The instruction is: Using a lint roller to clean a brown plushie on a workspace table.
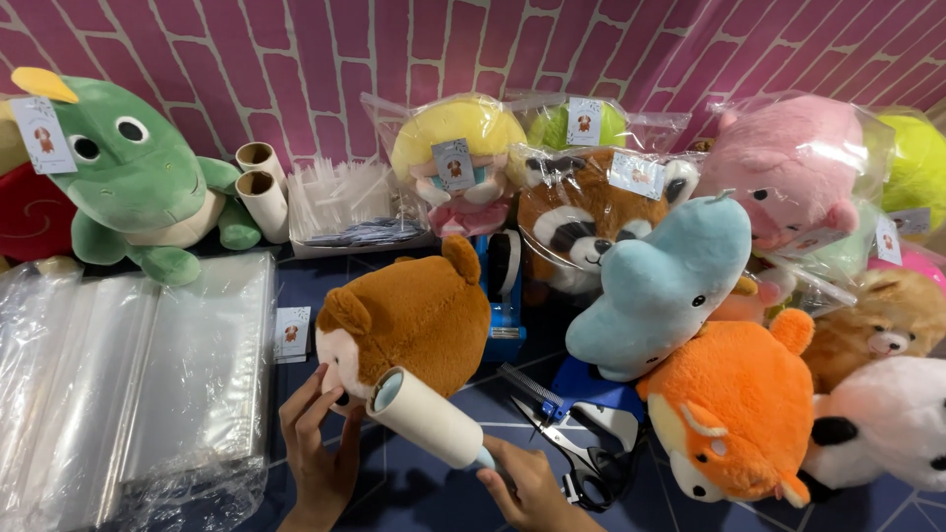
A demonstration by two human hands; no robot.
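A brown bear plush (414,320) lies on the dark blue table (414,488) in front of me. My left hand (317,443) touches the plush's face at its lower left edge, fingers spread on it. My right hand (532,488) grips the light blue handle of a lint roller (426,419), whose white roll rests against the plush's underside.
A stack of clear plastic bags (138,374) lies at left beside a small paper tag (292,333). Scissors (576,458), a black comb (529,387) and a blue tape dispenser (503,296) sit mid-table. Many plush toys, some bagged, crowd the back and right, including a green dinosaur (133,172) and orange fox (734,409).
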